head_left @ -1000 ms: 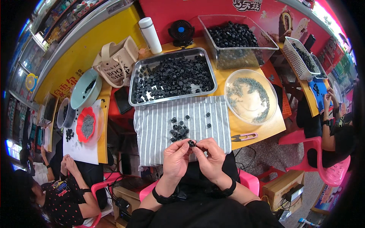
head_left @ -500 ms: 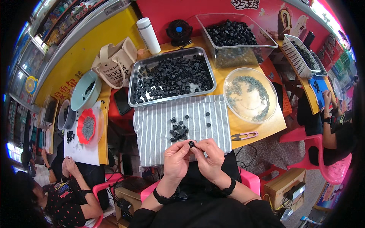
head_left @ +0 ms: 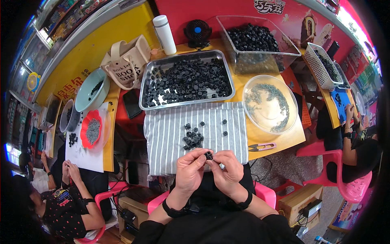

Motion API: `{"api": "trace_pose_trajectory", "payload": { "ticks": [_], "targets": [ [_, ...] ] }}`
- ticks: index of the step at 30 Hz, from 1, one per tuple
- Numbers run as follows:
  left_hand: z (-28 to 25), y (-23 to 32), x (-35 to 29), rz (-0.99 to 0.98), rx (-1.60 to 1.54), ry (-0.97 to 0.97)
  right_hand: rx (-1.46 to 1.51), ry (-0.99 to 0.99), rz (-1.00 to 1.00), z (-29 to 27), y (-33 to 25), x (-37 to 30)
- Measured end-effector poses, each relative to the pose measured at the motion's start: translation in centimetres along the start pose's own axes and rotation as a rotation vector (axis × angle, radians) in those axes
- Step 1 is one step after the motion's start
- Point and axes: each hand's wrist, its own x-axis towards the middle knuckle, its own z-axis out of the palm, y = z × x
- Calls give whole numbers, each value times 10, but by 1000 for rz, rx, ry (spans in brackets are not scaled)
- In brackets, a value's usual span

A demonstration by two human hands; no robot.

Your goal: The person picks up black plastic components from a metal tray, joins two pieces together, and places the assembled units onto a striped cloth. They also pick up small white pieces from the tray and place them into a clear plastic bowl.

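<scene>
Both my hands meet at the near edge of a grey striped cloth point(head_left: 170, 134). My left hand point(head_left: 190, 171) and my right hand point(head_left: 227, 167) pinch one small black round part point(head_left: 209, 155) between their fingertips. Just beyond them a small pile of the same black parts point(head_left: 193, 138) lies on the cloth, with a few loose ones point(head_left: 224, 122) to the right. Behind the cloth stands a metal tray point(head_left: 183, 60) full of black parts.
A clear round bowl of thin grey pieces point(head_left: 269, 103) sits right of the cloth, pink snips point(head_left: 262, 147) near the table edge. Further back are a clear bin of black parts point(head_left: 254, 40), a white bottle point(head_left: 165, 34), a small fan point(head_left: 197, 31) and a tote bag point(head_left: 126, 61). Other people work at left and right.
My hands have stayed at the cloth's near edge with the small black part between them; only the fingers have shifted slightly.
</scene>
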Motion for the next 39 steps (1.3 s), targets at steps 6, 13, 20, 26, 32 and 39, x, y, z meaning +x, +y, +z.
{"api": "trace_pose_trajectory", "payload": {
  "ticks": [6, 13, 20, 26, 32, 39],
  "targets": [
    [0, 1, 0, 76, 70, -40, -65, -24, -98, -1, 0, 1],
    [0, 4, 1, 186, 187, -102, -158, -76, -203, -5, -3, 6],
    [1, 10, 0, 212, 249, -114, -175, -156, -275, -9, -3, 9],
    [1, 12, 1, 222, 282, -147, -137, -220, -324, -13, 0, 16],
    [2, 13, 2, 202, 323, -166, -136, -244, -346, -16, 3, 19],
    [1, 11, 1, 217, 316, -181, -117, -300, -240, -16, 4, 20]
  ]
}}
